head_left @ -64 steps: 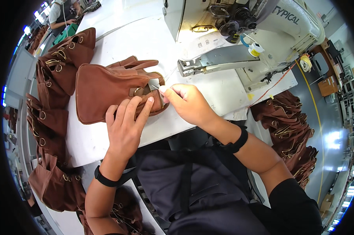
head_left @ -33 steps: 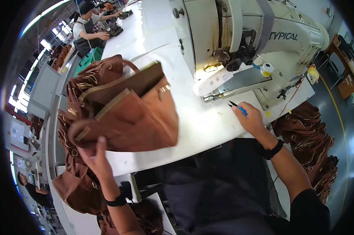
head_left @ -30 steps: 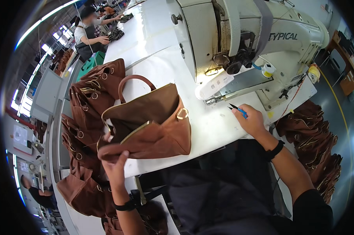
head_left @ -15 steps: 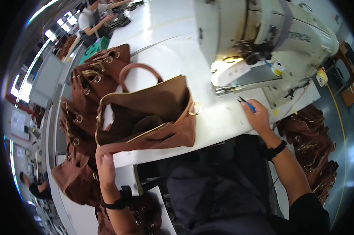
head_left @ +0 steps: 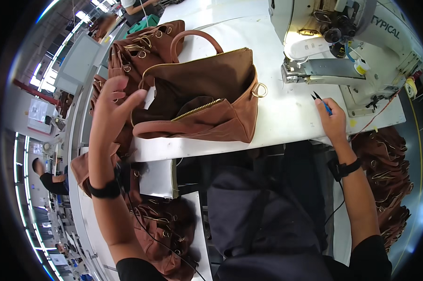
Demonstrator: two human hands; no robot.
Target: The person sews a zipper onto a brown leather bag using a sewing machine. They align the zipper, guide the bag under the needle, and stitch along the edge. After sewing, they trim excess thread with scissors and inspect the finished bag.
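A brown handbag (head_left: 207, 122) stands unzipped on the white table, its mouth toward me and its dark lining showing. One handle stands up at the far side; the other lies along the near side. My left hand (head_left: 111, 110) is raised beside the bag's left end, fingers apart, with nothing in it. My right hand (head_left: 334, 122) is closed around small thread snips (head_left: 326, 108) with a blue grip, their dark pointed tips spread and aimed away from me. That hand is over the table's right part, in front of the sewing machine (head_left: 342, 51).
More brown bags (head_left: 139, 54) are piled at the left, behind my left hand. Others hang at the right (head_left: 385, 173) and lie below the table (head_left: 167, 234). The machine's narrow arm (head_left: 314, 70) juts out over the table (head_left: 277, 114). Other people are at work farther off.
My left hand has come off the bag's near left corner and risen, its fingers opening. The near handle now lies along the bag's side. The right hand still holds the snips. The view has shifted.
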